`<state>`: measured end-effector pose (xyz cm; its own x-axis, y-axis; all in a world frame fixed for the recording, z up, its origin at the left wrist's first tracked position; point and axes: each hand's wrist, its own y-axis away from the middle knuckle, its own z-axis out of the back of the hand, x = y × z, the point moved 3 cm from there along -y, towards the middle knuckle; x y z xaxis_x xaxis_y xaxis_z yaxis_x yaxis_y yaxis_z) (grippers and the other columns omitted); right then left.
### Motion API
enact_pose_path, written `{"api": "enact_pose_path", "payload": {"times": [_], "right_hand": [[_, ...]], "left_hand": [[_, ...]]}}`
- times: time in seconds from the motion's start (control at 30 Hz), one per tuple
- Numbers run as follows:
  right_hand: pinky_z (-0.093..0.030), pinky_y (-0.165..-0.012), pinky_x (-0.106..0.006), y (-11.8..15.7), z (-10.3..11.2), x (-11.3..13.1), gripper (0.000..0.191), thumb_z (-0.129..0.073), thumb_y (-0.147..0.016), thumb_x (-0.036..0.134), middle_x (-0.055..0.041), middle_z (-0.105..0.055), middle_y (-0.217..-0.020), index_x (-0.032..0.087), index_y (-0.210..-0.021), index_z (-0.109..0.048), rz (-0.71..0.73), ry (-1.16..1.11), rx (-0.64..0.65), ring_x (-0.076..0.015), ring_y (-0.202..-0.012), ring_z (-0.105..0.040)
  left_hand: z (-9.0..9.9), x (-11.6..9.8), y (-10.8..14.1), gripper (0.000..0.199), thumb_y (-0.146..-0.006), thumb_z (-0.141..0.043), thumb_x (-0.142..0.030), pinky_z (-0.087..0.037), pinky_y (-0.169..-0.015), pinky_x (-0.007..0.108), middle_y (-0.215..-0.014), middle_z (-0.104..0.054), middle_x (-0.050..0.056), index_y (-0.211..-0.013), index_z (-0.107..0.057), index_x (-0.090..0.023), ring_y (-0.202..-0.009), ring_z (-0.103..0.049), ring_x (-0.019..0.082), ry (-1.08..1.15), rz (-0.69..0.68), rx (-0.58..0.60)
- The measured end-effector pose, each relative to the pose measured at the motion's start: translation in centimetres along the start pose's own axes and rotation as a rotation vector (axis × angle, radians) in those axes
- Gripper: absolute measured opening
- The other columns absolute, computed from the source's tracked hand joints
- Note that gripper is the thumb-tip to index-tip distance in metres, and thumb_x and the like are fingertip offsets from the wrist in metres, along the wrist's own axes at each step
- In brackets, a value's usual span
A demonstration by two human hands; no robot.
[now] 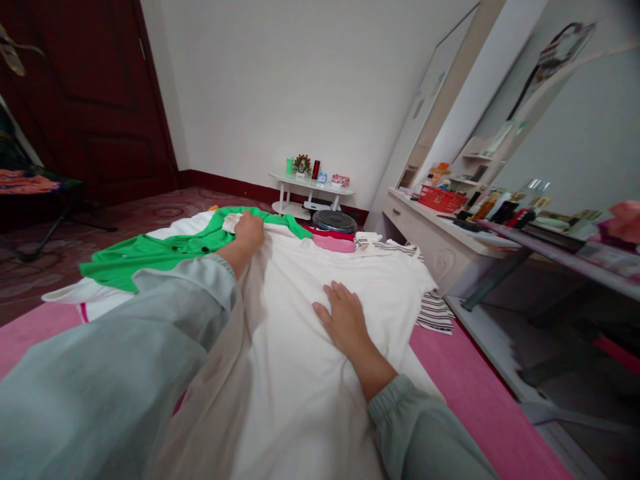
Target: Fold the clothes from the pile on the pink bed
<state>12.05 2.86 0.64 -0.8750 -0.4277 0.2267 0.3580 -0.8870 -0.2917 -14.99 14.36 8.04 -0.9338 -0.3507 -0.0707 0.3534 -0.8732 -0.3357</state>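
Note:
A white garment [300, 320] lies spread over a pink bed [465, 393]. My left hand [249, 232] reaches far forward and grips the top edge of the white garment, next to a green garment [150, 257] that lies to the left. My right hand [345, 320] rests flat, fingers apart, on the middle of the white garment. A striped garment [435, 310] sticks out from under its right side.
A small white side table [310, 190] with bottles and a plant stands by the far wall. A dresser [440, 233] with a red basket [443, 199] and a mirror is at the right. A dark door [95, 93] and a rack are at the left.

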Motion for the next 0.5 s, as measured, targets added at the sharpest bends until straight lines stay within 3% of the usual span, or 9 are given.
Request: {"api": "enact_pose_path", "payload": {"times": [0.13,0.23,0.37,0.5], "right_hand": [[-0.025,-0.109,-0.052,0.1,0.1,-0.1,0.052,-0.041,-0.092,0.047,-0.0144,-0.04,-0.146,0.017,-0.134,-0.048,-0.006,-0.016,0.001,-0.029,-0.135,-0.034],[-0.025,-0.11,-0.051,0.1,0.2,-0.2,0.052,-0.042,-0.092,0.046,-0.0148,-0.04,-0.146,0.016,-0.135,-0.047,-0.009,-0.026,0.004,-0.0284,-0.136,-0.034],[-0.025,-0.109,-0.051,0.0,0.2,-0.2,0.048,-0.044,-0.092,0.045,-0.0135,-0.042,-0.145,0.018,-0.132,-0.05,0.005,-0.032,-0.003,-0.0277,-0.135,-0.035],[-0.026,-0.108,-0.052,-0.1,0.1,-0.1,0.048,-0.044,-0.092,0.043,-0.0144,-0.042,-0.145,0.017,-0.131,-0.051,0.012,-0.024,0.002,-0.0286,-0.134,-0.036]], "left_hand": [[0.1,-0.6,0.9,0.032,-0.085,-0.04,-0.003,-0.049,-0.084,0.039,-0.117,-0.057,0.027,-0.108,-0.062,0.003,-0.108,-0.058,0.032,-0.058,0.002,0.033],[1.6,-0.4,0.5,0.033,-0.086,-0.039,-0.001,-0.047,-0.084,0.044,-0.114,-0.057,0.03,-0.11,-0.06,0.007,-0.109,-0.056,0.036,-0.101,0.0,0.035],[3.9,0.8,-0.2,0.029,-0.085,-0.04,0.001,-0.042,-0.084,0.052,-0.108,-0.061,0.025,-0.103,-0.062,0.006,-0.106,-0.055,0.036,-0.155,-0.059,0.032],[4.2,1.3,0.2,0.026,-0.083,-0.04,0.004,-0.041,-0.084,0.052,-0.106,-0.06,0.024,-0.094,-0.064,0.004,-0.108,-0.052,0.035,-0.21,-0.091,0.026]]}}
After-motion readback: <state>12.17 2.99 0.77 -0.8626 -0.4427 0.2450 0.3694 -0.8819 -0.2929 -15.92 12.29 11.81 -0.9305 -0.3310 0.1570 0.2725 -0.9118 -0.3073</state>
